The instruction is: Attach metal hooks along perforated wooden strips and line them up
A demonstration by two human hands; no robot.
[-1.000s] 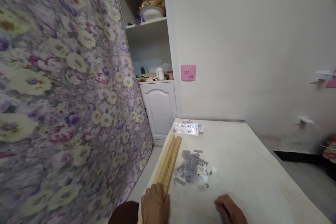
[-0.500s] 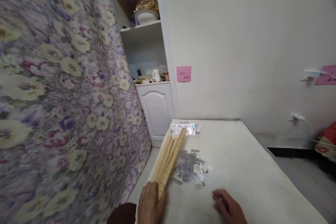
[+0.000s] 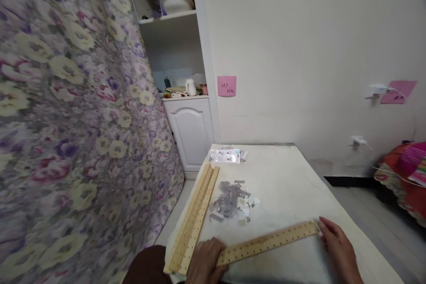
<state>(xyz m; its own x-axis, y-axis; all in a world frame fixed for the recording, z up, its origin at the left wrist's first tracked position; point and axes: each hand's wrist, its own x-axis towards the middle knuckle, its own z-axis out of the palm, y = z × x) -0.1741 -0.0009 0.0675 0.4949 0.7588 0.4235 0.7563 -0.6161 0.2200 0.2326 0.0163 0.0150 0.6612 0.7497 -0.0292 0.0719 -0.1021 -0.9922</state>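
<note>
A pale wooden strip with rows of small holes [image 3: 269, 242] lies slantwise across the near part of the table. My left hand [image 3: 207, 261] is closed on the strip's left end. At its right end is my right hand [image 3: 338, 248], fingers stretched out beside the tip; whether they touch it I cannot make out. More perforated wooden strips [image 3: 196, 217] lie side by side along the table's left edge, next to my left hand. Beyond the held strip is a loose pile of small clear plastic bags [image 3: 226, 199], with metal hooks and small pale plates around it.
A clear package [image 3: 224, 156] lies at the far left of the white-covered table [image 3: 282, 177]. A flowered curtain [image 3: 83, 142] hangs on the left. Behind stand a white cabinet [image 3: 191, 133] and the wall with a pink note [image 3: 226, 86].
One perforated strip has come off the group at the left and swung across the table in my left hand. My right hand has moved right, to its far end. The view has shifted slightly.
</note>
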